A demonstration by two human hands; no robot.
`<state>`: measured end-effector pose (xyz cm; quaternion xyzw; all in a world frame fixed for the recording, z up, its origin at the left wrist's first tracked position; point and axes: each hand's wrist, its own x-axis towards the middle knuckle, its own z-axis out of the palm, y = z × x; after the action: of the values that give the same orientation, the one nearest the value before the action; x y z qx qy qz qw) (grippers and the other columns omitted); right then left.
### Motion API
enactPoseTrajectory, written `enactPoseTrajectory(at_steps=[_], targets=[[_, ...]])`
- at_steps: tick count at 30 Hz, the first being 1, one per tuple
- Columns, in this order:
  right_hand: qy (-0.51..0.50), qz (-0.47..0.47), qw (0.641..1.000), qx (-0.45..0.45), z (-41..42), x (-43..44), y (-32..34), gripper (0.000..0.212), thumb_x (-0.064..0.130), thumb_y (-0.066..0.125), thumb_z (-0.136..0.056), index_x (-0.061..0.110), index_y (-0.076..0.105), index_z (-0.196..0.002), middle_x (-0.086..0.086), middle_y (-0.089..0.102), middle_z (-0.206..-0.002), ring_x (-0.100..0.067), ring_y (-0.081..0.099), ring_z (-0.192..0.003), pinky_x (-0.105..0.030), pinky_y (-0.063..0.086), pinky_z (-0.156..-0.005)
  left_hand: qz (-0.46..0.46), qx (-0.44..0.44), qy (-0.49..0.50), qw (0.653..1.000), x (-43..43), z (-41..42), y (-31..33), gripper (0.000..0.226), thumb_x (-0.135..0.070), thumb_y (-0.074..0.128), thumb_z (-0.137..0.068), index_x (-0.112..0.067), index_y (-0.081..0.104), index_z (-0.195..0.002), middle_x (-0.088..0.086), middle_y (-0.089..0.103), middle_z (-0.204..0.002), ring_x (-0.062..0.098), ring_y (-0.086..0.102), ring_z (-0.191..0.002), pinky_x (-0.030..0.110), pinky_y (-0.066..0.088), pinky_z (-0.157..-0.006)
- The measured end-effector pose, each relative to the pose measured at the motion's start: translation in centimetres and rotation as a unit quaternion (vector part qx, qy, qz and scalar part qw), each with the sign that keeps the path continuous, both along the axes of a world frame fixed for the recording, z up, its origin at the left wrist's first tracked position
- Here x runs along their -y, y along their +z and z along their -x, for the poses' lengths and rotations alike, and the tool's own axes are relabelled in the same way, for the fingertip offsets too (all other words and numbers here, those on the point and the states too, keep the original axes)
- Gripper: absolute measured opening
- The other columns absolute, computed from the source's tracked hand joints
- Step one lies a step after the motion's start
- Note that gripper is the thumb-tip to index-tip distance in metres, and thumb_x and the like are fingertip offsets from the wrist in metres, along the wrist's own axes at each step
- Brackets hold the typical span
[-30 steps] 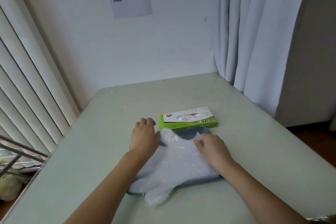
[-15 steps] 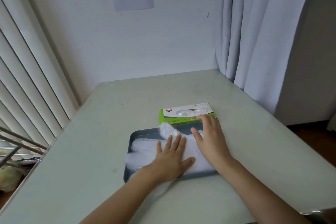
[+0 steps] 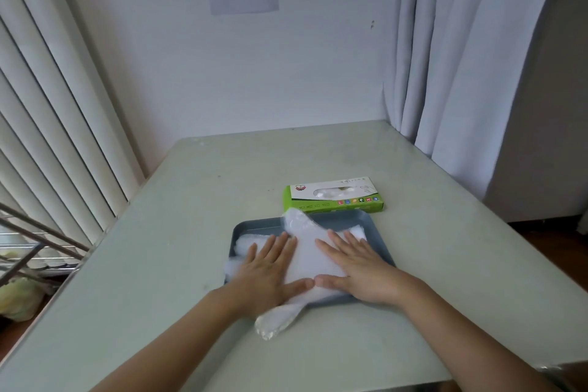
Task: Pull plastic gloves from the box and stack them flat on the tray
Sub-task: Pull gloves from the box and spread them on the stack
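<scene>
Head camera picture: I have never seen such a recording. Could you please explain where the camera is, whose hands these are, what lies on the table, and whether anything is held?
There is no machine here. A person wears one camera on the head, so you look forward and down at that person's own arms. On the pale table stands a dark tray. Behind the tray is a green and white box of plastic gloves. A stack of thin clear gloves lies in the tray, and one part hangs over the near rim. The left hand and the right hand lie flat on the stack with straight fingers, pressing it down. Nothing is gripped.
</scene>
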<state>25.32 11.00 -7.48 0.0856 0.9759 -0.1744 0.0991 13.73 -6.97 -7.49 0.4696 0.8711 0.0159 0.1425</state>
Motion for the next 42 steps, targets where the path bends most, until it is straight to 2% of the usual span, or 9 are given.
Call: enactPoseTrajectory(at_steps=[6, 10, 13, 16, 20, 24, 29, 36, 42], targets=[[-0.007, -0.03, 0.998, 0.062, -0.1, -0.2, 1.5, 0.099, 0.075, 0.051, -0.078, 0.041, -0.009, -0.15, 0.006, -0.025, -0.157, -0.023, -0.023, -0.144, -0.04, -0.006, -0.118, 0.113, -0.034, 0.003, 0.993, 2.1, 1.2, 1.9, 0.136, -0.096, -0.007, -0.039, -0.02, -0.019, -0.151, 0.007, -0.021, -0.159, 0.024, -0.015, -0.147, 0.045, -0.007, -0.118], [-0.018, -0.044, 0.994, 0.102, 0.0, -1.1, 2.9, 0.102, 0.07, 0.057, -0.078, 0.037, -0.006, -0.151, 0.001, -0.021, -0.159, -0.021, -0.017, -0.147, -0.042, 0.004, -0.119, 0.185, -0.009, 0.026, 0.982, 2.3, 2.1, 4.2, 0.114, -0.085, 0.038, -0.074, -0.023, -0.018, -0.151, 0.004, -0.018, -0.16, 0.021, -0.009, -0.149, 0.049, -0.005, -0.119], [-0.013, -0.046, 0.996, 0.077, 0.8, -2.3, 4.1, 0.086, 0.063, 0.058, -0.082, 0.029, 0.019, -0.151, 0.002, 0.012, -0.16, -0.016, 0.016, -0.146, -0.032, 0.023, -0.114, 0.179, 0.035, 0.037, 0.983, 1.8, 3.4, 6.5, 0.099, -0.073, 0.055, -0.078, -0.03, 0.007, -0.154, -0.005, 0.01, -0.161, 0.021, 0.021, -0.145, 0.04, 0.014, -0.117], [-0.052, -0.003, 0.998, -0.034, 2.2, -3.8, 5.5, 0.056, 0.05, 0.06, -0.087, 0.021, 0.051, -0.134, 0.008, 0.054, -0.132, -0.011, 0.05, -0.119, -0.022, 0.039, -0.092, 0.09, 0.048, 0.053, 0.993, 0.8, 5.2, 8.3, 0.071, -0.065, 0.052, -0.085, -0.028, 0.038, -0.144, -0.004, 0.045, -0.146, 0.017, 0.047, -0.125, 0.03, 0.034, -0.106], [-0.102, 0.025, 0.977, -0.186, 4.9, -6.3, 5.7, 0.034, 0.036, 0.067, -0.086, 0.021, 0.064, -0.117, 0.006, 0.06, -0.109, -0.013, 0.054, -0.107, -0.021, 0.036, -0.079, -0.078, 0.072, 0.106, 0.989, -1.6, 7.1, 9.1, 0.063, -0.055, 0.057, -0.088, -0.025, 0.043, -0.141, -0.004, 0.046, -0.144, 0.015, 0.045, -0.129, 0.027, 0.032, -0.107], [-0.085, 0.032, 0.973, -0.212, 7.6, -8.2, 4.9, 0.029, 0.03, 0.068, -0.086, 0.021, 0.066, -0.114, 0.005, 0.053, -0.103, -0.015, 0.054, -0.104, -0.021, 0.033, -0.081, -0.143, 0.098, 0.113, 0.978, -5.4, 8.1, 8.2, 0.061, -0.047, 0.061, -0.089, -0.023, 0.042, -0.142, -0.001, 0.047, -0.144, 0.017, 0.044, -0.131, 0.028, 0.034, -0.105], [-0.058, 0.084, 0.974, -0.203, 10.0, -8.4, 3.3, 0.028, 0.037, 0.065, -0.088, 0.026, 0.07, -0.114, 0.003, 0.048, -0.104, -0.012, 0.05, -0.101, -0.026, 0.039, -0.093, -0.152, 0.121, 0.121, 0.974, -9.7, 9.2, 6.4, 0.071, -0.039, 0.068, -0.086, -0.021, 0.036, -0.147, 0.001, 0.041, -0.149, 0.02, 0.042, -0.132, 0.025, 0.032, -0.103], [-0.122, 0.11, 0.943, -0.29, 11.2, -8.6, 1.7, 0.015, 0.027, 0.071, -0.083, 0.014, 0.078, -0.079, -0.004, 0.059, -0.085, -0.019, 0.058, -0.078, -0.035, 0.044, -0.073, -0.124, 0.153, 0.116, 0.973, -11.9, 9.4, 4.7, 0.057, -0.039, 0.063, -0.09, -0.011, 0.043, -0.137, 0.008, 0.05, -0.132, 0.028, 0.047, -0.122, 0.036, 0.037, -0.103], [-0.142, 0.156, 0.918, -0.336, 11.6, -9.3, 1.1, 0.015, 0.02, 0.076, -0.079, 0.013, 0.069, -0.067, 0.008, 0.055, -0.075, -0.007, 0.054, -0.068, -0.022, 0.04, -0.064, -0.129, 0.153, 0.086, 0.976, -11.9, 9.8, 4.0, 0.071, -0.036, 0.059, -0.094, -0.012, 0.024, -0.151, 0.002, 0.026, -0.156, 0.016, 0.022, -0.143, 0.024, 0.02, -0.108]])
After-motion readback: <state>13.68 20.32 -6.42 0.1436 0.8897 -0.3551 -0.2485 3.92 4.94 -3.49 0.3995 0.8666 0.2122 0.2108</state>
